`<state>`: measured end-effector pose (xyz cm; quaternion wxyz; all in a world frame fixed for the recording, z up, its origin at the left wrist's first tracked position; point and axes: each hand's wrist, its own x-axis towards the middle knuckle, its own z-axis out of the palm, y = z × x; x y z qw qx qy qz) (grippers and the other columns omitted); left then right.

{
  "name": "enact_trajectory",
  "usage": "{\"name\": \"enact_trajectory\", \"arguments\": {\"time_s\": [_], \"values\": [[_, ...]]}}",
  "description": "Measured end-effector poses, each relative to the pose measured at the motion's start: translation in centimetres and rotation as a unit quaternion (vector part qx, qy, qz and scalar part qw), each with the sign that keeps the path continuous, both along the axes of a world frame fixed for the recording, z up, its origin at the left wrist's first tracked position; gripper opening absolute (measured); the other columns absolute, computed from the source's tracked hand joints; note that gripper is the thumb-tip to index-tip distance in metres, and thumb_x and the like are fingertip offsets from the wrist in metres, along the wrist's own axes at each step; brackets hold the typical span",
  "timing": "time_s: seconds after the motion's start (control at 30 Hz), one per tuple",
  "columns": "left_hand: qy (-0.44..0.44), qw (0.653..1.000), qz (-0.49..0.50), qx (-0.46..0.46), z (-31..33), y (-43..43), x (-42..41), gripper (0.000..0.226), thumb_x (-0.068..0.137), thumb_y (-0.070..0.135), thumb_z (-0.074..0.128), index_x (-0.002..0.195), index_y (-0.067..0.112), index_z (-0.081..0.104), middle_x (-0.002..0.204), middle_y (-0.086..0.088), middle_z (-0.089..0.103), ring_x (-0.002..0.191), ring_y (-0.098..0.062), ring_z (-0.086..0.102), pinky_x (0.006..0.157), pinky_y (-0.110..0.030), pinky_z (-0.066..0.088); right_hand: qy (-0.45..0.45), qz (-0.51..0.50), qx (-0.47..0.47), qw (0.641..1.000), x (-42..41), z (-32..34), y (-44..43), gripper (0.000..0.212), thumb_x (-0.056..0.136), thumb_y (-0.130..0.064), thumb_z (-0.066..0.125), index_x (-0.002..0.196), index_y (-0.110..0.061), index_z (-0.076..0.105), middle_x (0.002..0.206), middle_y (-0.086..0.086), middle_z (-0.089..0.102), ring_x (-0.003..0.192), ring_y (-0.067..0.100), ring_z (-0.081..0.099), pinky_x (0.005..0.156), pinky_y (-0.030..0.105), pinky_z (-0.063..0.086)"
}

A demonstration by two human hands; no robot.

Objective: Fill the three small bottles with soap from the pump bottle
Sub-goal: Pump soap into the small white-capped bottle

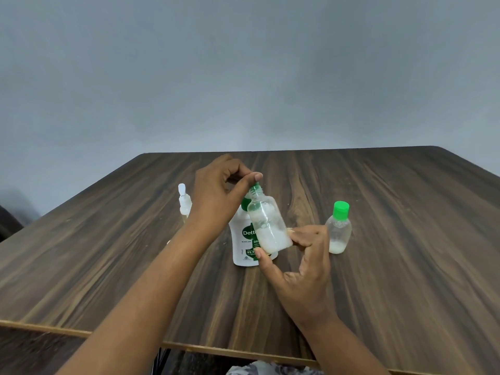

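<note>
A white pump bottle [242, 239] with a green pump stands mid-table. My left hand [220, 193] is curled over its pump head, thumb on the green nozzle [255, 187]. My right hand [300, 263] grips the base of an uncapped small clear bottle [267, 226], tilted so its mouth sits just under the nozzle; whitish soap lies in its lower half. A second small bottle [338, 230], with a green cap and a little soap at the bottom, stands upright to the right. A third small bottle [184, 203] with a white top stands left, partly hidden behind my left wrist.
The dark wooden table [392, 280] has its near edge at the bottom of the view and its far edge against a grey wall. A patterned cloth [259, 369] shows below the near edge.
</note>
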<state>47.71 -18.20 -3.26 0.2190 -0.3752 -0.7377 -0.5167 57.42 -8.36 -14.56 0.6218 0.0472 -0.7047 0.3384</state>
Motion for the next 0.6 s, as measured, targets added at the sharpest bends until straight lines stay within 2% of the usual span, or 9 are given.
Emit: {"name": "enact_trajectory", "arguments": {"time_s": [0.13, 0.27, 0.43, 0.6], "values": [[0.004, 1.000, 0.001, -0.001, 0.1, 0.0, 0.3, 0.017, 0.080, 0.018, 0.072, 0.068, 0.007, 0.067, 0.070, 0.000, 0.061, 0.067, -0.004, 0.056, 0.061, -0.010, 0.042, -0.003, 0.000, -0.003, 1.000, 0.0, 0.1, 0.0, 0.043, 0.075, -0.033, 0.072, 0.101, -0.012, 0.045, 0.098, -0.002, 0.043, 0.091, -0.002, 0.043, 0.078, 0.007, 0.040], [0.000, 1.000, 0.002, -0.017, 0.9, -0.2, 0.1, 0.015, 0.079, 0.018, 0.073, 0.067, 0.010, 0.067, 0.069, 0.001, 0.061, 0.067, -0.004, 0.056, 0.061, -0.010, 0.041, -0.017, 0.001, -0.003, 1.000, 0.2, 0.2, 0.0, 0.043, 0.077, -0.036, 0.071, 0.104, -0.013, 0.045, 0.099, -0.003, 0.043, 0.090, 0.003, 0.046, 0.078, 0.007, 0.041], [0.003, 0.999, -0.003, -0.040, 1.3, -0.2, 0.0, 0.016, 0.079, 0.019, 0.073, 0.067, 0.011, 0.067, 0.068, 0.004, 0.059, 0.067, -0.002, 0.055, 0.062, -0.008, 0.040, -0.010, 0.004, -0.010, 1.000, 0.1, 0.3, 0.0, 0.043, 0.087, -0.048, 0.062, 0.103, -0.013, 0.045, 0.099, -0.002, 0.044, 0.090, 0.005, 0.048, 0.078, 0.009, 0.042], [-0.021, 0.999, -0.013, -0.021, 0.6, -0.3, 0.0, 0.015, 0.080, 0.017, 0.072, 0.067, 0.012, 0.066, 0.073, -0.003, 0.064, 0.068, -0.002, 0.057, 0.062, -0.010, 0.043, -0.003, 0.007, -0.001, 1.000, 0.0, 0.2, -0.1, 0.042, 0.080, -0.039, 0.070, 0.102, -0.013, 0.045, 0.098, -0.002, 0.044, 0.088, 0.006, 0.048, 0.075, 0.012, 0.043]]}}
